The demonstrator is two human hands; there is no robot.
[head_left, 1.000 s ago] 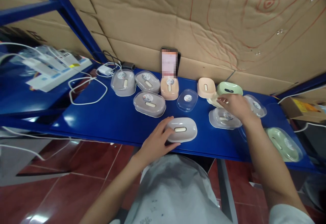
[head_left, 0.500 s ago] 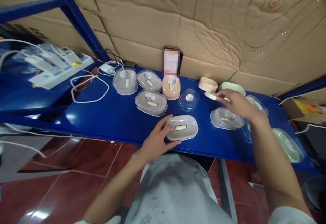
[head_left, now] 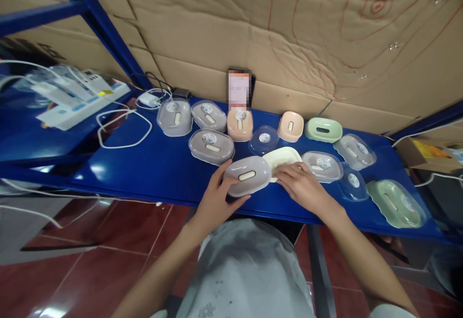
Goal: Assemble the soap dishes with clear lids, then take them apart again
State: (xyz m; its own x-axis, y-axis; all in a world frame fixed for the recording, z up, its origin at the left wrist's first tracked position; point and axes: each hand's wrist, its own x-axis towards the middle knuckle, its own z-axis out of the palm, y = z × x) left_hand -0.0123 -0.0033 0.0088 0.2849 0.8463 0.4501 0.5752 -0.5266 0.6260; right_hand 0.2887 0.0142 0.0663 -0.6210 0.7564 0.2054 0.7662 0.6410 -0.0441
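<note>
Left hand (head_left: pixel 216 197) reaches up from the near edge of the blue shelf (head_left: pixel 152 168), forearm angled in from lower left. Fingers curl round the left end of a grey soap dish (head_left: pixel 247 176), thumb under its near rim; the dish is gripped and tilted, right end raised. Right hand (head_left: pixel 303 186) comes in from lower right, palm down, fingers spread flat over the near edge of a cream tray (head_left: pixel 281 157), pressing on it rather than closing round it. Cream tray sits just right of the grey soap dish, touching or tucked under its raised end; cannot tell which. A lidded grey dish (head_left: pixel 211 146) lies behind the grey soap dish, to its left.
</note>
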